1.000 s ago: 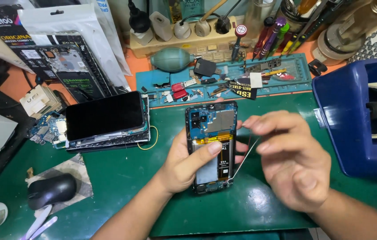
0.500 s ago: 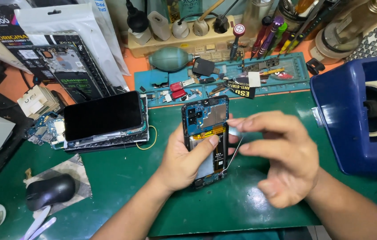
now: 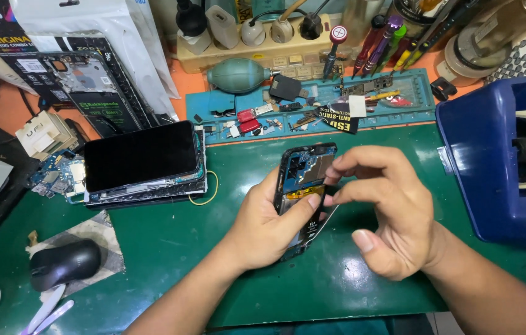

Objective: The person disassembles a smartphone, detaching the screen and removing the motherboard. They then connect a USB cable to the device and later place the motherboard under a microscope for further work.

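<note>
An opened phone (image 3: 302, 177) with its back off, circuit board and yellow strip showing, is tilted up off the green mat (image 3: 213, 260). My left hand (image 3: 266, 226) holds it from below and the left, thumb across its middle. My right hand (image 3: 387, 208) is at the phone's right edge, thumb and forefinger pinched against it; whether something small sits between them cannot be told. A thin white strip hangs at the phone's lower right edge.
A stack of phones with a dark screen (image 3: 142, 158) lies left. A blue parts tray (image 3: 312, 108) and screwdrivers (image 3: 381, 37) are at the back. A blue tape dispenser (image 3: 499, 158) stands right, a black mouse (image 3: 64, 263) at lower left.
The phone has been lifted and tilted more upright, moving slightly left. My right hand's fingers have closed in on its right edge.
</note>
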